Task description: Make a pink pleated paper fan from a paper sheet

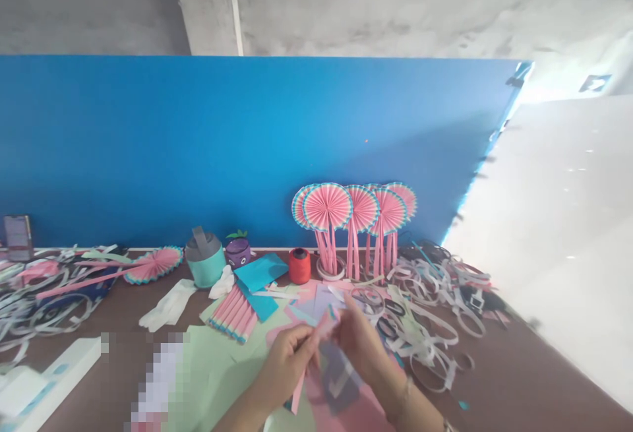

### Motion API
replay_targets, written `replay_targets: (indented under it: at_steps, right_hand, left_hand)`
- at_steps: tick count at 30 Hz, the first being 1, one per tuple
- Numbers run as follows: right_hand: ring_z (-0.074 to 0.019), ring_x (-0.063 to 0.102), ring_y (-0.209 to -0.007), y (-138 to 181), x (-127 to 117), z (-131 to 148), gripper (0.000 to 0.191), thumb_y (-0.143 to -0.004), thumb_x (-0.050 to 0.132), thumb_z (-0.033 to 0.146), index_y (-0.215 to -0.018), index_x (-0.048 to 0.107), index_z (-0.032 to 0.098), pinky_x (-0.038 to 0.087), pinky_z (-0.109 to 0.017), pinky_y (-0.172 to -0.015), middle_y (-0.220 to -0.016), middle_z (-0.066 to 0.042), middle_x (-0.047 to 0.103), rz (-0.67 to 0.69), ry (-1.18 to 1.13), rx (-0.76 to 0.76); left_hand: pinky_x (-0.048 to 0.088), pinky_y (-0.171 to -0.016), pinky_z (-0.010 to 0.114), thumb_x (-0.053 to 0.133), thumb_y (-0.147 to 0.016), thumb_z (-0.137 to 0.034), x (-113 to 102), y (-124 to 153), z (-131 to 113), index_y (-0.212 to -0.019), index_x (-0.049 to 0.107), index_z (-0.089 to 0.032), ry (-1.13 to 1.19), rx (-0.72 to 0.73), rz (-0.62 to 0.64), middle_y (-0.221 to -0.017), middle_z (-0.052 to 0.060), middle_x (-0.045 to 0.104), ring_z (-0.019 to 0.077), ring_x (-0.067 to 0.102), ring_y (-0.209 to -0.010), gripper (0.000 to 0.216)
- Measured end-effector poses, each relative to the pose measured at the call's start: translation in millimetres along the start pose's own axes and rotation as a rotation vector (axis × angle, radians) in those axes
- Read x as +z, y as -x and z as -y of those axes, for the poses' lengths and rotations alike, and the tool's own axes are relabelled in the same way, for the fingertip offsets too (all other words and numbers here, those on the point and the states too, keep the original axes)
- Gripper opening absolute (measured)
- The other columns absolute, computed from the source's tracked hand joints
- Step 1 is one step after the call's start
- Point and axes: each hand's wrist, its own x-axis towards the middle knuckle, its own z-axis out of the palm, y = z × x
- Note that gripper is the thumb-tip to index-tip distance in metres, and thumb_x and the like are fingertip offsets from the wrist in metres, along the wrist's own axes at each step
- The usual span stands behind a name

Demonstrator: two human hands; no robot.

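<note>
A narrow pleated pink paper strip with a blue-and-white end slants up between my two hands. My left hand is closed round its middle, thumb on top, and the lower end sticks out below the fingers. At the upper end, my right hand has its fingers curled against the strip; the fingertips are partly hidden. Under the hands lie pink sheets and pale green sheets. To the left is a row of folded pink strips with blue edges, next to blue paper.
Several round pink paper fans stand before the blue partition. White strips tangle at right. A red spool, a teal cup, a purple pot and a loose fan line the back; a phone leans at far left.
</note>
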Motion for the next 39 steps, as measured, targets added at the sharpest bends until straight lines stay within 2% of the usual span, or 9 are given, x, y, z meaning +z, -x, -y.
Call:
replay_targets:
  at_steps: [3,5,9,13,18,23,28,35,39]
  right_hand:
    - [-0.0181,0.056,-0.068,-11.2,-19.7,5.8,0.048,-0.074,0.054,0.059,-0.078,0.071,0.015,0.039,-0.027,-0.058,-0.077,-0.009,0.068,-0.113,0.302,-0.158]
    - [-0.0191,0.056,-0.069,-14.8,-28.2,5.4,0.031,-0.072,0.058,0.045,-0.072,0.070,0.016,0.039,-0.028,-0.062,-0.074,-0.007,0.067,-0.120,0.657,-0.265]
    - [-0.0170,0.052,-0.066,-13.5,-30.9,-3.7,0.018,-0.071,0.049,0.022,-0.062,0.064,0.016,0.034,-0.027,-0.063,-0.066,-0.005,0.063,-0.053,1.198,-0.423]
    - [-0.0149,0.047,-0.063,-13.7,-29.6,-10.5,0.019,-0.071,0.045,0.016,-0.060,0.060,0.016,0.030,-0.026,-0.060,-0.063,-0.003,0.058,-0.080,1.279,-0.458]
    - [-0.0126,0.039,-0.055,-22.8,-35.4,-14.8,0.020,-0.072,0.047,0.017,-0.053,0.053,0.017,0.025,-0.025,-0.055,-0.053,0.002,0.048,-0.109,1.152,-0.398]
    - [-0.0151,0.047,-0.060,-29.3,-42.4,-22.1,0.020,-0.077,0.047,0.019,-0.061,0.059,0.017,0.031,-0.026,-0.059,-0.060,-0.001,0.056,-0.062,1.165,-0.433]
    - [-0.0174,0.055,-0.073,-26.8,-41.7,-25.5,0.021,-0.073,0.048,0.010,-0.084,0.065,0.015,0.037,-0.026,-0.068,-0.076,-0.005,0.063,-0.063,1.269,-0.455]
    - [-0.0168,0.057,-0.079,-14.7,-29.3,-22.0,0.017,-0.082,0.050,0.012,-0.080,0.066,0.016,0.037,-0.024,-0.071,-0.080,-0.004,0.064,0.029,1.348,-0.490]
    - [-0.0164,0.057,-0.077,-13.9,-27.9,-18.7,0.026,-0.089,0.045,0.016,-0.072,0.065,0.016,0.037,-0.024,-0.070,-0.075,-0.005,0.064,0.041,1.401,-0.509]
  left_hand:
    - [0.041,-0.064,0.027,0.037,-0.091,-0.045,-16.0,-8.9,17.0,-0.075,0.060,-0.018,-0.259,0.058,-0.322,-0.067,0.001,0.057,0.0172,0.054,-0.068,0.039]
    - [0.044,-0.074,0.032,0.036,-0.091,-0.037,-26.7,-14.9,31.4,-0.086,0.065,-0.018,-0.467,0.145,-0.441,-0.081,0.006,0.063,0.0215,0.057,-0.081,0.035]
    - [0.042,-0.085,0.042,0.033,-0.087,-0.014,-36.7,-19.0,52.7,-0.108,0.065,-0.018,-0.832,0.139,-0.547,-0.094,0.010,0.067,0.0256,0.057,-0.095,0.039]
    - [0.038,-0.097,0.049,0.033,-0.084,-0.004,-33.1,-16.6,53.3,-0.127,0.054,-0.018,-0.951,0.170,-0.586,-0.111,0.011,0.064,0.0264,0.053,-0.108,0.050]
    - [0.041,-0.098,0.048,0.037,-0.084,-0.010,-24.1,-14.7,42.9,-0.125,0.054,-0.021,-0.836,0.256,-0.461,-0.121,0.010,0.060,0.0257,0.050,-0.115,0.045]
    - [0.040,-0.104,0.045,0.047,-0.085,-0.019,-7.4,-7.8,39.6,-0.124,0.056,-0.022,-0.734,0.259,-0.118,-0.124,0.009,0.060,0.0246,0.050,-0.120,0.040]
    - [0.032,-0.112,0.050,0.062,-0.080,-0.030,3.9,-0.9,49.2,-0.135,0.047,-0.027,-0.732,0.197,0.155,-0.146,0.005,0.044,0.0277,0.035,-0.135,0.057]
    - [0.032,-0.112,0.051,0.059,-0.083,-0.031,1.4,0.8,46.7,-0.128,0.055,-0.022,-0.727,0.145,0.189,-0.145,0.011,0.045,0.0290,0.036,-0.136,0.046]
    - [0.032,-0.112,0.050,0.058,-0.083,-0.028,1.7,1.3,34.7,-0.127,0.057,-0.022,-0.735,0.106,0.212,-0.145,0.010,0.045,0.0287,0.036,-0.136,0.044]
